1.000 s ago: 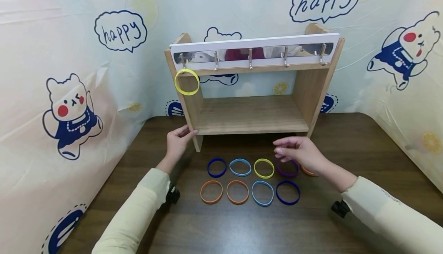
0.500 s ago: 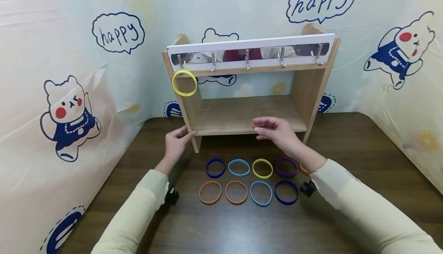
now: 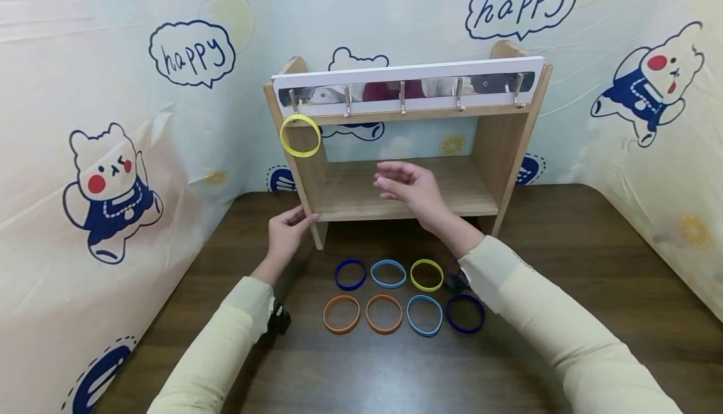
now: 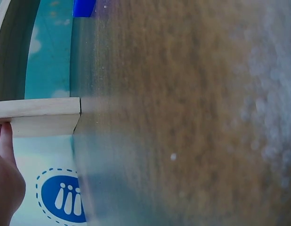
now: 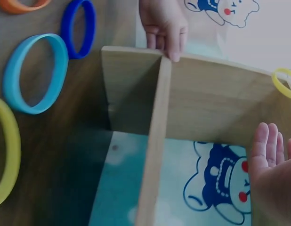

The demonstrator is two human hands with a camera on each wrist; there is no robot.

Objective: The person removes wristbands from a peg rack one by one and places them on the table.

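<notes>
My left hand (image 3: 285, 235) holds the left side panel of a wooden shelf rack (image 3: 361, 207), thumb on its front edge and fingers behind. In the left wrist view, fingers (image 4: 7, 143) touch the panel. My right hand (image 3: 415, 191) is raised in front of the lower shelf, its fingers loosely bent and nothing in them. From the leftmost metal hook hangs a yellow silicone wristband (image 3: 302, 154). The other hooks (image 3: 403, 97) on the white-framed mirrored strip hold nothing.
Wristbands lie in two rows before the rack: dark blue (image 3: 350, 288), light blue (image 3: 388, 286) and yellow (image 3: 427, 290) behind, with a purple one mostly covered by my right sleeve (image 3: 525, 295). In front are orange (image 3: 341, 331), another light blue (image 3: 425, 334) and another dark blue (image 3: 465, 331).
My right hand has moved left and up, from over the purple wristband to before the lower shelf. Its sleeve now hides the orange band at the far right. My left hand stays at the panel.
</notes>
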